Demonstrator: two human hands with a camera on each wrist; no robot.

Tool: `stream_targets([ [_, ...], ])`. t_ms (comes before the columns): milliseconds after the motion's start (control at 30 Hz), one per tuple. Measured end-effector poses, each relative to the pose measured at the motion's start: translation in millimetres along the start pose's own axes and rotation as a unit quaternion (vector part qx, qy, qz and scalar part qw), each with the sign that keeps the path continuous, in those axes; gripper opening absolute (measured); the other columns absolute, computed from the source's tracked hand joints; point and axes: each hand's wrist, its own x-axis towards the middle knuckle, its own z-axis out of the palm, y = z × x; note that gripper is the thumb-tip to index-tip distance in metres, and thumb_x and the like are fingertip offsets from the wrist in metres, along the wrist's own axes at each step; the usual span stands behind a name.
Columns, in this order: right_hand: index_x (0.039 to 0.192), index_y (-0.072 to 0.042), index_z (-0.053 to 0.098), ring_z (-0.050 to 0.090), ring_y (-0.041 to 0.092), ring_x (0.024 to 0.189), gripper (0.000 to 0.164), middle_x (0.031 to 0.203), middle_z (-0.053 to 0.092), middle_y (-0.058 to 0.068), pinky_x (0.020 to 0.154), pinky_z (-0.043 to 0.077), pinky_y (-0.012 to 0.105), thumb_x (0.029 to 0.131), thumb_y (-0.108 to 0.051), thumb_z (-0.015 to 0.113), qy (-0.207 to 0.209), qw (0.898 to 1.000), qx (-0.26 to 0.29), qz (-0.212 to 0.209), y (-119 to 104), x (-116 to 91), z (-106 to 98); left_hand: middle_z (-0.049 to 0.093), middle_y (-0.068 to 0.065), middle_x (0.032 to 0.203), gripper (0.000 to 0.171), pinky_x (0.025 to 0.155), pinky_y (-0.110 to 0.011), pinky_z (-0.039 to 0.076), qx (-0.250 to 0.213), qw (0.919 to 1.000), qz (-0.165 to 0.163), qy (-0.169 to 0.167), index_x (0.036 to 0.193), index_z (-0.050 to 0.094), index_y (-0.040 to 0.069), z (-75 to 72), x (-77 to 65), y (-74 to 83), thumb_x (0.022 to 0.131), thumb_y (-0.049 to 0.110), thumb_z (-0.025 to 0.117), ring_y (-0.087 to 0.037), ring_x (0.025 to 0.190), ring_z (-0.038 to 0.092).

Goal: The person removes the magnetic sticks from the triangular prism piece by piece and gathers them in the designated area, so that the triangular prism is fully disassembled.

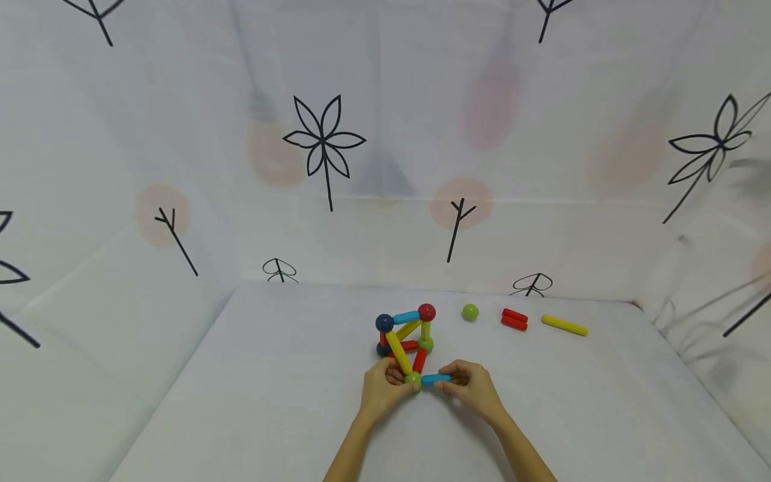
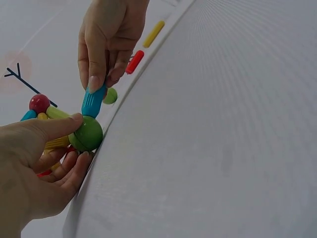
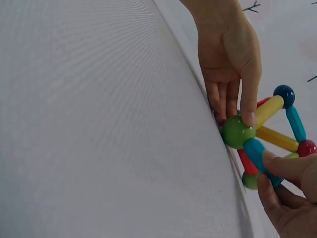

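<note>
A small frame of coloured rods and balls stands on the white table. Its nearest corner is a green ball (image 1: 413, 380), which my left hand (image 1: 382, 391) grips between thumb and fingers. Between thumb and fingertips my right hand (image 1: 472, 388) pinches a blue rod (image 2: 92, 101), whose end meets that green ball. A yellow rod (image 1: 399, 352) slopes from the green ball up to a dark blue ball (image 1: 384, 323). A short red rod (image 1: 420, 361) runs back to another green ball (image 1: 425, 344). At the top, a light blue rod (image 1: 406, 317) joins the dark blue ball to a red ball (image 1: 426, 312).
Behind the right hand lie a loose green ball (image 1: 470, 312), two short red rods (image 1: 515, 320) side by side and a long yellow rod (image 1: 565, 325). A patterned white cloth (image 1: 385, 227) hangs behind the table (image 1: 271, 402).
</note>
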Motion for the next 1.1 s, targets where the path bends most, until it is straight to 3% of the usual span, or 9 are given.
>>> stream_targets([
  [567,0.086,0.003,0.068,0.058,0.009,0.065,0.015,0.083,0.069,0.013,0.061,0.051,0.019,0.073,0.004,0.075,0.039,0.998,-0.027,-0.040,0,-1,6,0.063,-0.005,0.074,0.031,0.062,-0.017,0.050,0.022,0.9978,-0.023,0.057,0.083,0.062,-0.001,10.4,-3.0,-1.4,0.066,0.013,0.084,-0.009,0.065,0.058],
  [733,0.088,0.002,0.068,0.058,0.010,0.066,0.016,0.085,0.069,0.012,0.063,0.051,0.019,0.074,-0.001,0.076,0.020,0.999,-0.017,-0.033,2,0,6,0.065,-0.006,0.075,0.031,0.062,-0.019,0.051,0.028,0.9968,-0.028,0.069,0.082,0.062,0.000,10.2,-3.6,0.8,0.066,0.013,0.084,-0.011,0.066,0.061],
  [967,0.094,0.003,0.067,0.056,0.010,0.069,0.021,0.089,0.067,0.013,0.065,0.050,0.019,0.079,-0.010,0.074,-0.047,0.999,0.021,-0.009,8,3,2,0.065,-0.005,0.078,0.031,0.064,-0.020,0.050,0.042,0.9960,-0.040,0.068,0.084,0.062,0.001,6.8,-2.8,1.2,0.069,0.016,0.083,-0.012,0.069,0.058],
  [1100,0.097,0.004,0.067,0.059,0.012,0.071,0.023,0.094,0.067,0.015,0.068,0.052,0.020,0.080,-0.010,0.073,-0.047,0.998,0.049,0.001,8,3,-4,0.065,-0.004,0.078,0.031,0.064,-0.020,0.050,0.045,0.9959,-0.045,0.065,0.084,0.061,0.001,6.1,-2.6,1.3,0.069,0.018,0.083,-0.012,0.069,0.058],
])
